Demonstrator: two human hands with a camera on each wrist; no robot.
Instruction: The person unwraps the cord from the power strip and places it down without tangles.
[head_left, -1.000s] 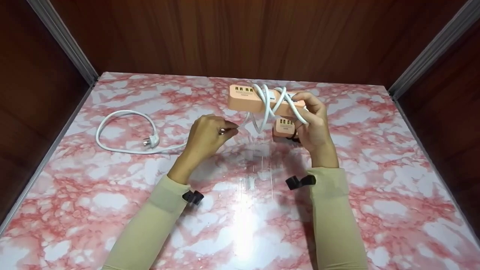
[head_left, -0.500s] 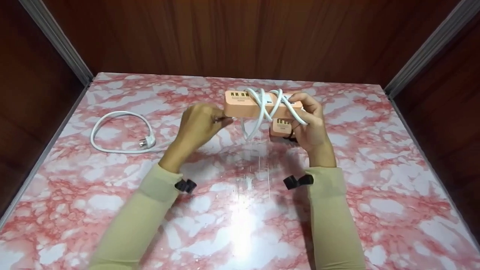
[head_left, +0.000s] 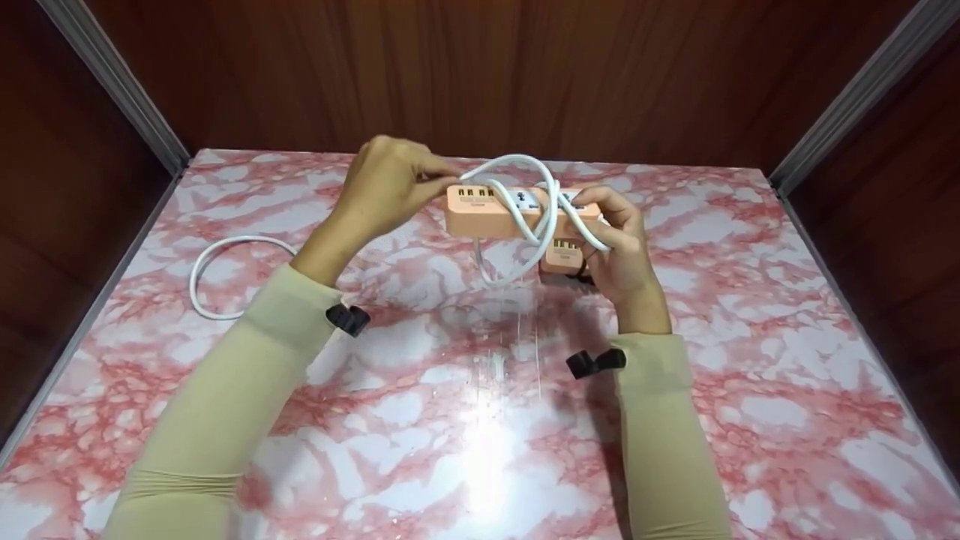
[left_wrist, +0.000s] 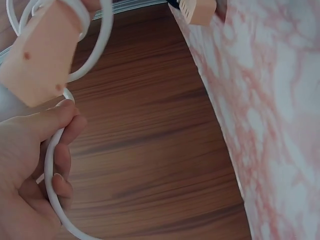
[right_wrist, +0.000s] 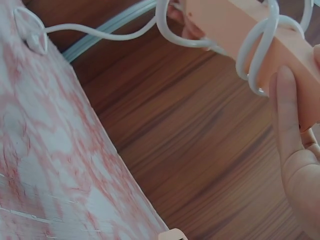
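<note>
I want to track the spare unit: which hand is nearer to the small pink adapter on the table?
Right. The right hand holds the power strip directly beside the small pink adapter; the left hand pinches the white cord past the strip's far end.

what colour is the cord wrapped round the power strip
White. The cord loops round the peach-pink power strip; the head view shows it best.
</note>
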